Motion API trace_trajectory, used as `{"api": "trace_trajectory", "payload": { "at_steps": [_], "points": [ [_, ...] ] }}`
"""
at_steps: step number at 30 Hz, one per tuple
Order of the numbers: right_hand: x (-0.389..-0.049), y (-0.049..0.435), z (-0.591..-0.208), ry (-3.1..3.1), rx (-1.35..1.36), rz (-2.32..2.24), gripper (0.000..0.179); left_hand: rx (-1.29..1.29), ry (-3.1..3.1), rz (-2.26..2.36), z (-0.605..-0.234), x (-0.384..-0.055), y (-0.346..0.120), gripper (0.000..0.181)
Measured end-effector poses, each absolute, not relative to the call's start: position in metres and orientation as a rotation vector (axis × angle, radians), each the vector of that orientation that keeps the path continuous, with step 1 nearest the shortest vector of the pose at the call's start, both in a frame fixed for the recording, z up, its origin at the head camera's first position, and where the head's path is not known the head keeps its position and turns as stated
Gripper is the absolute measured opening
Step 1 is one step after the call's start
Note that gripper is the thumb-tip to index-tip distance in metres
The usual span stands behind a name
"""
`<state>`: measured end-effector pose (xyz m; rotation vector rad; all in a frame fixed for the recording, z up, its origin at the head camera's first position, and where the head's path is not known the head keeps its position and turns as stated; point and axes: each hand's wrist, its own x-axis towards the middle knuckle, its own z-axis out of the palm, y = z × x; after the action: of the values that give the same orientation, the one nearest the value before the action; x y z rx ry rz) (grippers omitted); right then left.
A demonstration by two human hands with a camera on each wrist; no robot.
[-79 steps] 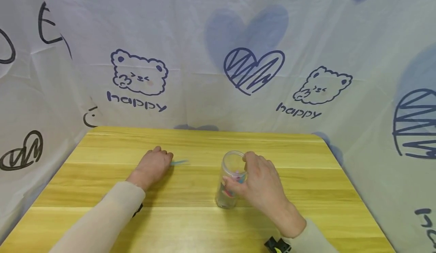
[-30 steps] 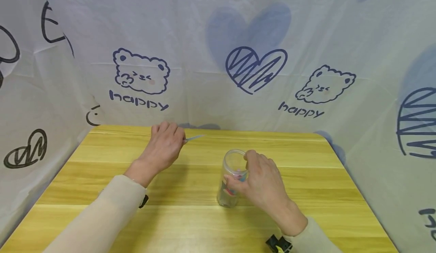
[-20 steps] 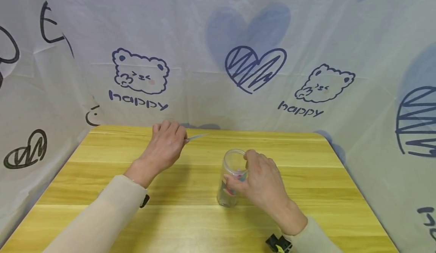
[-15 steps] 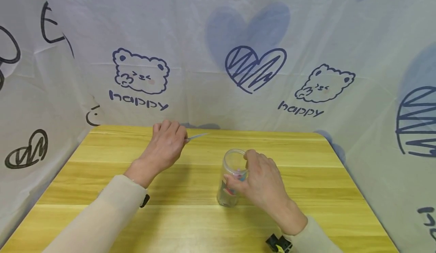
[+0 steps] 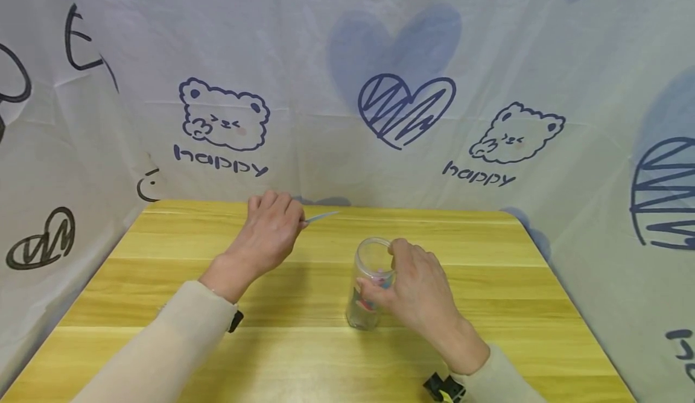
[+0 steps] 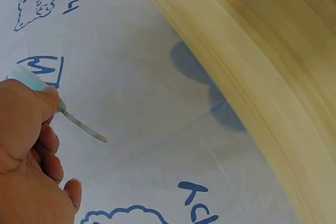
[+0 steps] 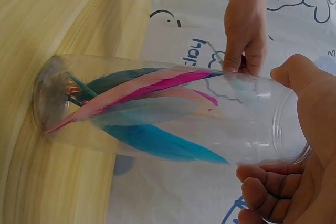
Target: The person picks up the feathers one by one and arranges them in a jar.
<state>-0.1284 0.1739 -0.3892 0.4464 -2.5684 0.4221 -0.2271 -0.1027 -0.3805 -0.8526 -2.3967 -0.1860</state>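
My left hand (image 5: 271, 234) pinches a pale blue feather (image 5: 323, 216) above the table's far part. In the left wrist view, thumb and fingertips grip this feather (image 6: 30, 78) low on its vane, and its bare quill sticks out past them. My right hand (image 5: 420, 294) holds a clear, lidless jar (image 5: 358, 318) near its mouth, thumb on one side and fingers on the other. The jar stands upright on the table. Inside it, the right wrist view shows several feathers, among them a pink feather (image 7: 113, 98) and a bright blue feather (image 7: 163, 142), quills at the bottom.
The wood-grain table (image 5: 304, 361) ends at a far edge close beyond my left hand. White cloth (image 5: 326, 149) printed with hearts and bears hangs behind it and at both sides. A black strap piece (image 5: 442, 387) sits at my right wrist.
My left hand has risen from the table's left part with the feather, moving away toward the far edge and, lately, slightly right. My right hand and the jar have stayed put.
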Motion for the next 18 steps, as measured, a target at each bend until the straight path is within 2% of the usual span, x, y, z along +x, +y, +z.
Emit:
{"api": "trace_trajectory", "payload": {
  "at_steps": [18],
  "points": [
    [-0.128, 0.174, -0.389, -2.571, 0.446, 0.400, 0.064, -0.919, -2.314, -0.288, -0.351, -0.203, -0.078, 0.019]
  ]
}}
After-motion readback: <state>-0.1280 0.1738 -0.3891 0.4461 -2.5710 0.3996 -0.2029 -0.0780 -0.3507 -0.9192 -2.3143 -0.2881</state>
